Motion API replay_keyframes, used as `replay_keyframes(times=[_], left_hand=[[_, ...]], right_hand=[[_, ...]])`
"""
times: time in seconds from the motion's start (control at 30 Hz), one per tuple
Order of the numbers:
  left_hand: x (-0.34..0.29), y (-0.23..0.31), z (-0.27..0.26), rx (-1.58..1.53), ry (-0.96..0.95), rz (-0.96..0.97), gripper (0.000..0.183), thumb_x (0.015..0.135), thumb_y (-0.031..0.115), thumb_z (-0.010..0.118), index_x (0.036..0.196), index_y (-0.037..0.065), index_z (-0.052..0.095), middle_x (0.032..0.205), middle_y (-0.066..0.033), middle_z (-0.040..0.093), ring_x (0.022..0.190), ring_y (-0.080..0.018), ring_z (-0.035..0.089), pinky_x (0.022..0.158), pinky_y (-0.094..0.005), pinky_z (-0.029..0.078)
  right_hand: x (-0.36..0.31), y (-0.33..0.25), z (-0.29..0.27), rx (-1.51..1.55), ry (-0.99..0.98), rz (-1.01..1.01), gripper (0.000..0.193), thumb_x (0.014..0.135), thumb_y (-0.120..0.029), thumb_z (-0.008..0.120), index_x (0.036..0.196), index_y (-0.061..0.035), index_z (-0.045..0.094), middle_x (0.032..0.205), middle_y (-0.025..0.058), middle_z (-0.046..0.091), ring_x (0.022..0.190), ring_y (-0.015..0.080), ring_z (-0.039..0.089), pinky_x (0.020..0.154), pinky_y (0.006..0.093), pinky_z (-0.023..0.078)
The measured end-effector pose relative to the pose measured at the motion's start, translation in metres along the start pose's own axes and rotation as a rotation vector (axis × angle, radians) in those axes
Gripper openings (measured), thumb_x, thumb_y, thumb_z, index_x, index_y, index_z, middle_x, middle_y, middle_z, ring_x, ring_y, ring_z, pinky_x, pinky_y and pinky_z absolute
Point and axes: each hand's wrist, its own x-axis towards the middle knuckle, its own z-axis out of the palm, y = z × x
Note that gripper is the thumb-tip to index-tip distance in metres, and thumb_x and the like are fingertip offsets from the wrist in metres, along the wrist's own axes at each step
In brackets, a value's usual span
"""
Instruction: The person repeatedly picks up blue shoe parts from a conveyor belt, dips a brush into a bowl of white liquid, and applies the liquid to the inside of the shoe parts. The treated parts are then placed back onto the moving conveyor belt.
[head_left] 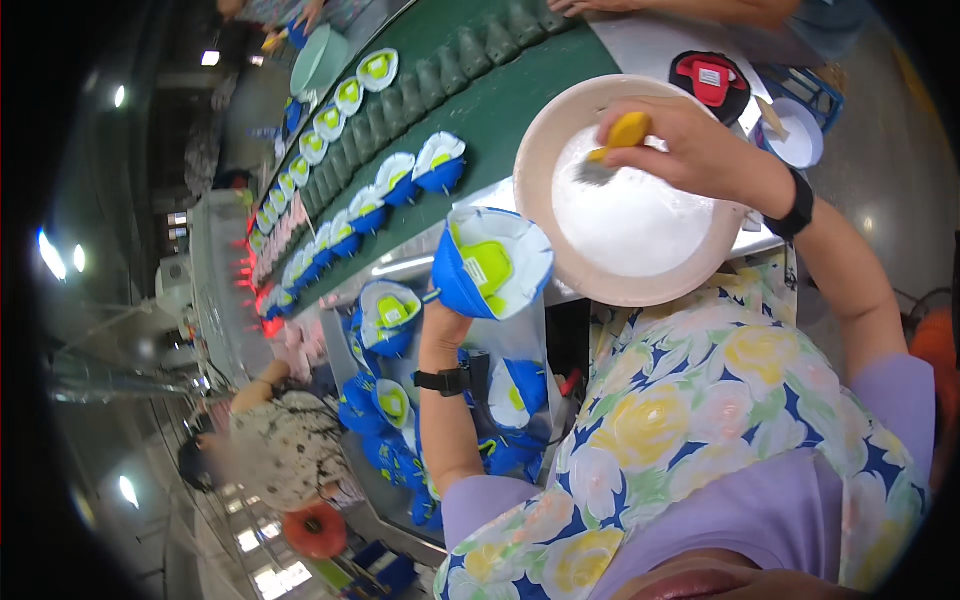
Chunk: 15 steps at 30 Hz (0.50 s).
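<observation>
My right hand (680, 150) is closed round the yellow handle of a brush (628, 130). The brush's bristles point down over a large pale basin (540, 205) of white liquid; whether they touch the liquid I cannot tell. To the left of the basin, my left hand (445, 325) holds up a blue shoe upper (460, 278). Its white underside edge and yellow-green inside face upward. Most of my left fingers are hidden beneath the upper.
A green conveyor belt (490, 110) carries rows of similar uppers and dark shoe-shaped lasts. More blue uppers fill a metal bin (430, 535) below my left forearm. A red-and-black piece (712, 80) and a white tub (800, 140) lie right of the basin. Other people work nearby.
</observation>
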Motion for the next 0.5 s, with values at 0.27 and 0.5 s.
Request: replay_keyframes(times=[0.27, 0.5], left_hand=[[0.025, 0.019, 0.088, 0.111, -0.062, 0.000, 0.042, 0.099, 0.023, 0.053, 0.136, 0.004, 0.051, 0.128, -0.0114, 0.063, 0.112, -0.0242, 0.065, 0.096, -0.0378, 0.054], [0.040, -0.017, 0.095, 0.090, -0.074, 0.460, 0.041, 0.100, 0.025, 0.051, 0.135, 0.005, 0.053, 0.128, -0.0111, 0.063, 0.111, -0.0237, 0.065, 0.096, -0.0371, 0.053]], right_hand=[[0.023, -0.004, -0.002, 0.134, 0.010, -0.096, 0.021, 0.091, -0.019, 0.070, 0.102, -0.0034, 0.063, 0.089, 0.0094, 0.066, 0.077, 0.0215, 0.063, 0.070, 0.0295, 0.050], [0.007, 0.000, 0.000, 0.096, 0.256, 0.180, 0.032, 0.086, -0.026, 0.076, 0.090, 0.0034, 0.064, 0.075, 0.0134, 0.067, 0.059, 0.0174, 0.063, 0.056, 0.0273, 0.050]])
